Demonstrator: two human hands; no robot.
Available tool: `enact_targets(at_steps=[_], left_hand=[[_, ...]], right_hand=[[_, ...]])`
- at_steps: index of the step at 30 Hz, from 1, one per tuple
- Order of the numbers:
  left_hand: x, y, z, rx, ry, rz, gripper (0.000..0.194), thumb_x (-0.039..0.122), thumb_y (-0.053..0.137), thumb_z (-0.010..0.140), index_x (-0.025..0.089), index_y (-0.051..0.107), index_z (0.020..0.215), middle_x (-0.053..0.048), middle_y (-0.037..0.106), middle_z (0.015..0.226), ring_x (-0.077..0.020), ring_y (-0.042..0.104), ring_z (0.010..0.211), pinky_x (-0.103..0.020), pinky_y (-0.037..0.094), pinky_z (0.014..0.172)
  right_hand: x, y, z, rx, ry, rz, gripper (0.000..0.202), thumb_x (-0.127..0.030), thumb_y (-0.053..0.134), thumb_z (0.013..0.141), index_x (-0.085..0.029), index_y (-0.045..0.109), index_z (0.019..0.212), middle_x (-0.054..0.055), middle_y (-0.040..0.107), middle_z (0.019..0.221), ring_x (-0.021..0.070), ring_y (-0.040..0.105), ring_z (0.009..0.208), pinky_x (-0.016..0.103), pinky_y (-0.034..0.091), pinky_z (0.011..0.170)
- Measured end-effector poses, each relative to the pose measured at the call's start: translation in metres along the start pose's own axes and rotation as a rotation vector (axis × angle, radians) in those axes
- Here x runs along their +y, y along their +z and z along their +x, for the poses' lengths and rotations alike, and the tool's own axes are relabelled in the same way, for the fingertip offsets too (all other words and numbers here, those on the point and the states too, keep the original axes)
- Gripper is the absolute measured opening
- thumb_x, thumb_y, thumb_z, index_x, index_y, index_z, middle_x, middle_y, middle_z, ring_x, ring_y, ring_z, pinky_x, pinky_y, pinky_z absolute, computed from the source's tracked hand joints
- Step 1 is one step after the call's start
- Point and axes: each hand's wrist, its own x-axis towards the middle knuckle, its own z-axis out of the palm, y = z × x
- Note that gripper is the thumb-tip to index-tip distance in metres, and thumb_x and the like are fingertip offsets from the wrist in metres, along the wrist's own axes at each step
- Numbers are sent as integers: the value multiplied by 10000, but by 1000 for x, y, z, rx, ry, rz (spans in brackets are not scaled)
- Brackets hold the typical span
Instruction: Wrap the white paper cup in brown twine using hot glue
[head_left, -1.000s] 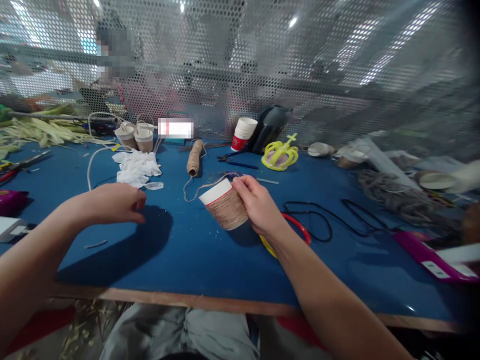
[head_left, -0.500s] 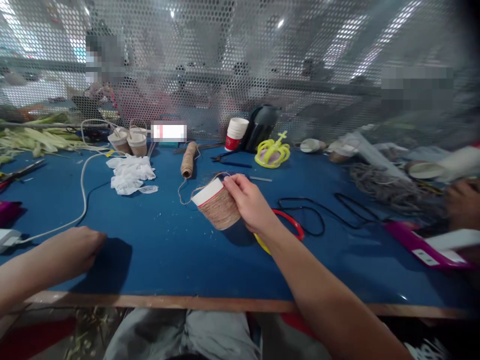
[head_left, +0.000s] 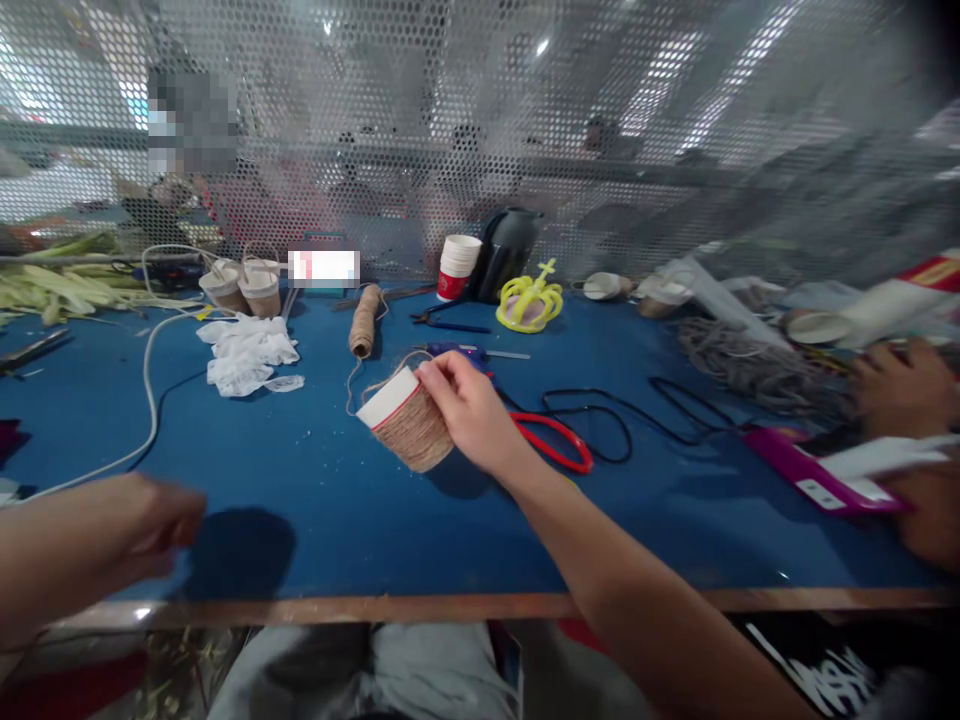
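My right hand [head_left: 469,410] grips a paper cup wrapped in brown twine [head_left: 414,430], tilted with its bare white rim toward the upper left. A strand runs from the cup to the twine roll [head_left: 364,322] lying behind it. My left hand [head_left: 154,525] is over the table's left front part, blurred, with fingers curled; whether it holds anything is not visible. Behind my right hand lies a blue glue gun [head_left: 469,354], partly hidden. A red ring [head_left: 559,440] rests right beside my right wrist.
Crumpled white plastic [head_left: 246,352], two wrapped cups [head_left: 261,288], pliers [head_left: 450,320], stacked paper cups [head_left: 458,268], a dark jug [head_left: 508,252] and a yellow crown [head_left: 529,298] stand or lie behind. At right are grey cord [head_left: 750,365], a purple power strip [head_left: 817,475] and another person's hands [head_left: 904,385].
The view has shifted, so most table items appear further left. My left hand has moved nearer the front edge and its fingers have loosened a little. The cup stays in my right hand.
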Motion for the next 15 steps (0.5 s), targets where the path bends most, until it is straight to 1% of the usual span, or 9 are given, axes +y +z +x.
enact_targets(at_steps=[2,3,4,6,7,9,11,13,15], left_hand=[[96,-55,62,-65,99,11,222,337,601,677,223,619,866,7,663,813,-157,560,717,-216,361,653],[137,-73,85,-98,133,-17,285,360,589,703,219,598,950,-17,654,943,-180,566,841,-239,381,727],[171,-84,104,-94,167,-79,315,387,598,694,199,595,947,-32,650,961,-195,563,890,-259,391,769],[211,-83,125,-143,276,-253,350,403,603,687,173,585,949,-48,645,968,-198,565,908,-276,406,801],[220,-74,131,-178,308,-345,344,396,599,693,157,579,939,-54,648,941,-194,577,875,-276,424,778],[225,-48,137,-242,340,-517,330,373,604,691,136,566,918,-46,649,870,-174,586,787,-256,448,701],[222,-25,140,-238,284,-611,311,351,611,680,120,558,881,-19,628,757,-150,568,676,-234,440,610],[220,-10,141,-239,234,-705,275,326,599,680,106,549,838,-2,596,691,-127,534,613,-220,419,567],[218,-5,141,-232,207,-744,257,311,587,684,103,542,828,0,580,685,-116,512,598,-216,404,561]], right_hand=[[-2,4,-4,-23,-35,-49,211,-362,402,852,-193,431,729,-19,479,650,110,452,573,253,369,549],[-3,6,-6,-32,-51,-71,199,-352,395,856,-194,428,738,-16,484,652,113,461,573,254,373,546],[-3,8,-8,-37,-69,-94,187,-342,392,859,-194,428,748,-11,493,660,117,472,582,255,380,548],[-3,11,-10,-32,-112,-145,172,-327,390,863,-192,437,767,10,514,695,132,494,630,263,399,576],[-2,12,-11,-23,-137,-173,167,-322,392,863,-189,443,776,23,524,722,141,502,661,272,408,601],[0,13,-12,-5,-192,-229,157,-313,394,864,-184,446,790,44,529,762,154,506,705,291,420,645],[2,14,-13,-1,-243,-290,139,-296,400,861,-187,436,783,53,519,777,162,502,720,305,424,671],[2,14,-14,-19,-268,-338,119,-274,408,855,-195,420,766,55,511,789,167,500,733,314,425,686],[2,15,-14,-48,-265,-353,114,-261,419,848,-201,412,751,55,508,804,169,500,744,319,427,694]])
